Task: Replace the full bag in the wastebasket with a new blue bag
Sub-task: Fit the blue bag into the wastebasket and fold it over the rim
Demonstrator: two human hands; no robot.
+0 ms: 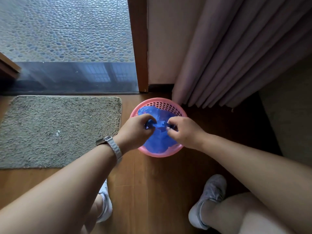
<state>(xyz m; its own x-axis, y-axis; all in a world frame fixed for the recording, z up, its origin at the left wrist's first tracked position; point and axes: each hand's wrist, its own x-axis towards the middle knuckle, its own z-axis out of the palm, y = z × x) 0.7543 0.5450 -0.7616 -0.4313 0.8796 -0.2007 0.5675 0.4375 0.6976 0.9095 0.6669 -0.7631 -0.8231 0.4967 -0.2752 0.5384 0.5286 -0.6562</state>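
Note:
A round pink perforated wastebasket (162, 103) stands on the wooden floor near the curtain. A blue plastic bag (159, 141) lies inside it, its top gathered toward the middle. My left hand (136, 130), with a metal watch on its wrist, pinches the bag's gathered plastic over the basket's left side. Over the right side, my right hand (184, 132) pinches the other bunched end. A short strip of blue plastic stretches between the two hands. What the bag holds is hidden.
A grey shaggy doormat (57, 130) lies left of the basket. A wooden door frame (139, 46) and a pebble-tiled floor (65, 29) are beyond it. Pink curtains (236, 56) hang at the right. My two feet in grey shoes (209, 200) stand near the bottom.

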